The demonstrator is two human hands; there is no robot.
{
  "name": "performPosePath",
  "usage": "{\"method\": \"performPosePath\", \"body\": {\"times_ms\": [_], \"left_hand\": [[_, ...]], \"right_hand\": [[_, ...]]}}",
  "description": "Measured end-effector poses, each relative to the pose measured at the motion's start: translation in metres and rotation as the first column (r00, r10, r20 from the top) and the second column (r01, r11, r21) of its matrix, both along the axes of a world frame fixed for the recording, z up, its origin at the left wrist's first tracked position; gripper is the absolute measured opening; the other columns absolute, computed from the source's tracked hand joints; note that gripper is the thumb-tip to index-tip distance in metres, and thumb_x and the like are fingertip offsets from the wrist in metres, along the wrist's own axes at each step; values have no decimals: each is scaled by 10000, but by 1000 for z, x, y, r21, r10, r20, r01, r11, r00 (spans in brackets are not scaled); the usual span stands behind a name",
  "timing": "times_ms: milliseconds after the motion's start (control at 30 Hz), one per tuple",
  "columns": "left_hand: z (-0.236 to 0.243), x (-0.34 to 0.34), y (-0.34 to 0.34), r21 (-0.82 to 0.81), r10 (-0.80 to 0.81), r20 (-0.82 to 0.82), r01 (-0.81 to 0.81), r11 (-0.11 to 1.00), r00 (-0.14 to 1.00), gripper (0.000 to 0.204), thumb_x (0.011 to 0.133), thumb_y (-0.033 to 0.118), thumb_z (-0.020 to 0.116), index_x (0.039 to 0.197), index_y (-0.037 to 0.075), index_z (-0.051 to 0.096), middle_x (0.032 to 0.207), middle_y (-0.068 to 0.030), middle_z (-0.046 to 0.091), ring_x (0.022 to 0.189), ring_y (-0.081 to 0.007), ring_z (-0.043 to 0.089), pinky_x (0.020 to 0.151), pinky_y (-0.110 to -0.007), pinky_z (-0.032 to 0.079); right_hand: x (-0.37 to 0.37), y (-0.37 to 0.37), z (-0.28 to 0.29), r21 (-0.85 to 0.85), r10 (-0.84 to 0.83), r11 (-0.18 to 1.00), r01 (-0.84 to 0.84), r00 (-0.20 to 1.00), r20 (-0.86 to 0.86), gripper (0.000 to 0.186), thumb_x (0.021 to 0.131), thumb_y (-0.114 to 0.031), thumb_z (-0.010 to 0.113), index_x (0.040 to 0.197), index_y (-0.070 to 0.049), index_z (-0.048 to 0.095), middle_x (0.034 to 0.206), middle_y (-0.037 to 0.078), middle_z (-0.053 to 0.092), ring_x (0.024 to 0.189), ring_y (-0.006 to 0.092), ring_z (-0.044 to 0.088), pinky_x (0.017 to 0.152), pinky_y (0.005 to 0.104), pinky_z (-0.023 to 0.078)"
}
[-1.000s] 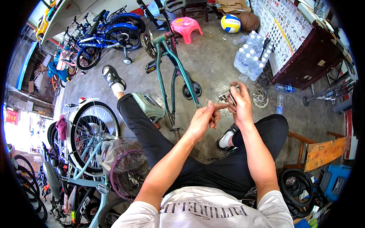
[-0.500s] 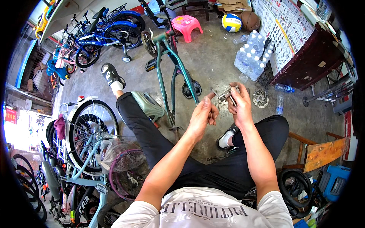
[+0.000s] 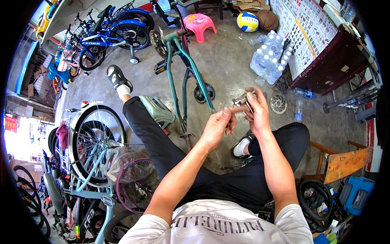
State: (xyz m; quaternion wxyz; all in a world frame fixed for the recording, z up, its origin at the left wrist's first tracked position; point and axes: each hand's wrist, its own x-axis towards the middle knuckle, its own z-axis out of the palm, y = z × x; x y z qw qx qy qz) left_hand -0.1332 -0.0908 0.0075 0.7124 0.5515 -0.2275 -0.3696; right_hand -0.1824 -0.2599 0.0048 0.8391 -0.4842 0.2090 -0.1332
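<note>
Above the floor between my knees, my right hand (image 3: 257, 110) grips a small grey metal part (image 3: 240, 100) with a bracket-like shape; its exact kind is too small to tell. My left hand (image 3: 219, 124) is just left of it, index finger stretched out to the lower side of the part, the other fingers loosely curled. Nothing shows in that hand. Beyond my hands stands a green bicycle frame (image 3: 172, 87), its forked end pointing toward me. A brake disc (image 3: 278, 103) lies on the floor right of my right hand.
Bicycles and a wheel (image 3: 97, 144) crowd the left side. Shrink-wrapped water bottles (image 3: 268, 61), a volleyball (image 3: 248, 22), a basketball (image 3: 267, 21) and a pink stool (image 3: 199, 27) are farther off. Black tyres (image 3: 315, 201), a wooden board (image 3: 349, 164) and a blue case (image 3: 357, 195) lie at lower right.
My left index finger has moved right and slightly down, from beside the metal part to its lower side. The part has turned a little in my right hand.
</note>
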Motion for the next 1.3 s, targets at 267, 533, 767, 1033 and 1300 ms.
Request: {"method": "performPosePath", "body": {"times_ms": [267, 533, 767, 1033, 1300], "left_hand": [[5, -4, -6, 86, 227, -96, -219, 972, 969, 712, 1081, 593, 358, 1410, -5, 564, 760, 15, 514, 622, -82, 452, 599, -244, 436], [-11, 2, 0, 146, 106, -113, -89, 985, 988, 694, 1083, 592, 348, 1376, 16, 601, 744, 17, 511, 622, -80, 464, 611, -247, 442], [-6, 1, 1, 28, 38, -36, -37, 999, 999, 710, 1084, 590, 348, 1381, -11, 584, 732, 12, 509, 608, -79, 462, 610, -251, 452], [1, -3, -9, 124, 205, -77, -195, 973, 976, 748, 1068, 617, 372, 1429, -16, 539, 737, 19, 491, 596, -78, 441, 592, -230, 439], [-13, 1, -7, 251, 192, -140, -153, 956, 971, 711, 1072, 600, 386, 1436, 10, 546, 755, 7, 504, 616, -85, 462, 602, -261, 456]], "right_hand": [[0, 1, 0, 16, 27, 1000, -27, 1000, -5, 331, 1020, -288, 614, 1290, -111, 538, 727, -42, 484, 525, 12, 348, 453, 200, 203], [2, 0, -5, -10, 2, 1000, -2, 1000, -17, 338, 1017, -294, 612, 1293, -116, 536, 731, -33, 484, 507, 14, 325, 457, 201, 205], [0, 1, 1, 8, 18, 1000, -18, 999, -38, 338, 1012, -283, 615, 1296, -116, 535, 731, -31, 483, 504, 16, 320, 456, 207, 207], [-1, -1, -1, 30, 32, 999, -32, 999, 6, 328, 1017, -272, 608, 1292, -106, 542, 748, -28, 497, 515, 16, 331, 458, 203, 210], [0, -2, -3, 49, 21, 999, -22, 1000, 8, 328, 1034, -299, 593, 1283, -92, 546, 756, -30, 492, 513, 18, 324, 445, 211, 204]]}}
